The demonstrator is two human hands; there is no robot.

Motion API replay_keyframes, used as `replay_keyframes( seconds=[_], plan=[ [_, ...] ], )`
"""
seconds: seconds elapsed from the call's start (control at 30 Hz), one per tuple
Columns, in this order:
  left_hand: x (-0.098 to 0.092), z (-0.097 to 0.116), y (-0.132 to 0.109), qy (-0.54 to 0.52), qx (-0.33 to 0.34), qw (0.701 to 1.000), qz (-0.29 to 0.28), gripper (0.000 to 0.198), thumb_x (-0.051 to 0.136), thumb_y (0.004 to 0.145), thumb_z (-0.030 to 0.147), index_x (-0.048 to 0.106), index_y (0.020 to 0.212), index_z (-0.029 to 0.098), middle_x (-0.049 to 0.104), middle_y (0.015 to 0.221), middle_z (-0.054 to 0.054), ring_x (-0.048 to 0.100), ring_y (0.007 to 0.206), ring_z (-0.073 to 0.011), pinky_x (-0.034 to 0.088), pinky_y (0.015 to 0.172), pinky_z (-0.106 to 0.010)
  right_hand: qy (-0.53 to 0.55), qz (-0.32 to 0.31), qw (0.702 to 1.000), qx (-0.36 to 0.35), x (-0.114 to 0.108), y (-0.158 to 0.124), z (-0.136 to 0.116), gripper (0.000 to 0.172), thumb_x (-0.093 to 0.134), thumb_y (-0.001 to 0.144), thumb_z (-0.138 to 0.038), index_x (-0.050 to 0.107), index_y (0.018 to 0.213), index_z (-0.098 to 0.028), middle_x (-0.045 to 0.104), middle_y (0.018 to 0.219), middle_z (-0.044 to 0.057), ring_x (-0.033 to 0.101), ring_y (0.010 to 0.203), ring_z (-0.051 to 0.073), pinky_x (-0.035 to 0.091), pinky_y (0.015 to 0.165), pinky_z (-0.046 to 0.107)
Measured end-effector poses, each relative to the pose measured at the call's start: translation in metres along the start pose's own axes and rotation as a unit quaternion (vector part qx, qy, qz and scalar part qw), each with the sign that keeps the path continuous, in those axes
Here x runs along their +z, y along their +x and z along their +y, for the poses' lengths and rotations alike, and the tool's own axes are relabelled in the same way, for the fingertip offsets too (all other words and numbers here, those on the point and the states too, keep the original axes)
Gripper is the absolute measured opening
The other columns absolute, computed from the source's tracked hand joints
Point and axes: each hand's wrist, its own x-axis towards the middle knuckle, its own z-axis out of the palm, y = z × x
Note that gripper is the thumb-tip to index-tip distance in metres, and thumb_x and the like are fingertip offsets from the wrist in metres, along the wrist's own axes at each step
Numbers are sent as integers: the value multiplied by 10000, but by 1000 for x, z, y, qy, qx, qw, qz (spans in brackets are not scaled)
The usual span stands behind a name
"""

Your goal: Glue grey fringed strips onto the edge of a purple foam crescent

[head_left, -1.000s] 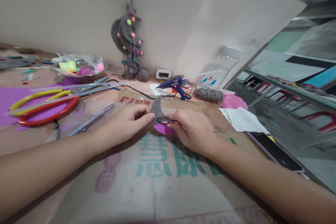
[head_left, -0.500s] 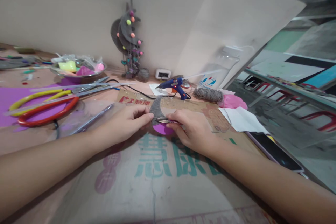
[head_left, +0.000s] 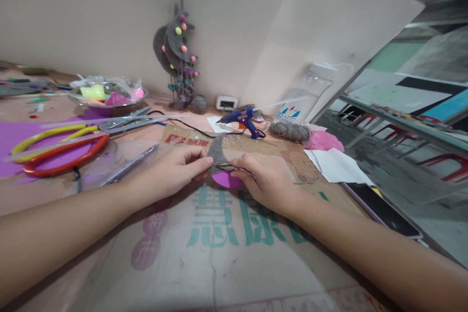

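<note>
My left hand [head_left: 175, 170] pinches the edge of a grey glittery crescent-shaped piece [head_left: 217, 152] that stands just above the cardboard sheet [head_left: 219, 248]. My right hand [head_left: 268, 180] is closed around small scissors [head_left: 229, 167], whose blades meet the lower part of the crescent. A purple round scrap [head_left: 226, 180] lies under the crescent, between my two hands.
Large red-handled [head_left: 64, 156] and yellow-handled scissors [head_left: 51, 134] lie at the left on purple foam. A blue glue gun [head_left: 243, 119] with its cord, a ball of twine [head_left: 290, 131], a bowl of coloured bits [head_left: 107, 95] and a grey moon ornament [head_left: 179, 53] stand behind. White paper [head_left: 338, 165] lies right.
Hardly anything has moved; my hands and the crescent have shifted only slightly while the scissors stay at its lower edge.
</note>
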Motion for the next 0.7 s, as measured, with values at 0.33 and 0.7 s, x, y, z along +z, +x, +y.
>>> replay_keyframes(
  seconds=[0.33,0.7],
  plan=[
    [0,-7,1,-52,20,998,29,307,463,865,374,485,627,181,472,590,43,433,555,-100,337,525,-217,153,63,971,175,-5,4,21,221,494,901,-271,532,1096,-174,632,896,49,589,767,157,460,668,274],
    [0,-1,-2,0,18,1000,20,344,458,856,392,457,578,188,461,572,40,425,558,-120,342,535,-225,166,-114,962,187,-28,8,42,338,521,886,-244,551,1208,-145,658,997,67,620,858,149,497,763,278]
  ],
)
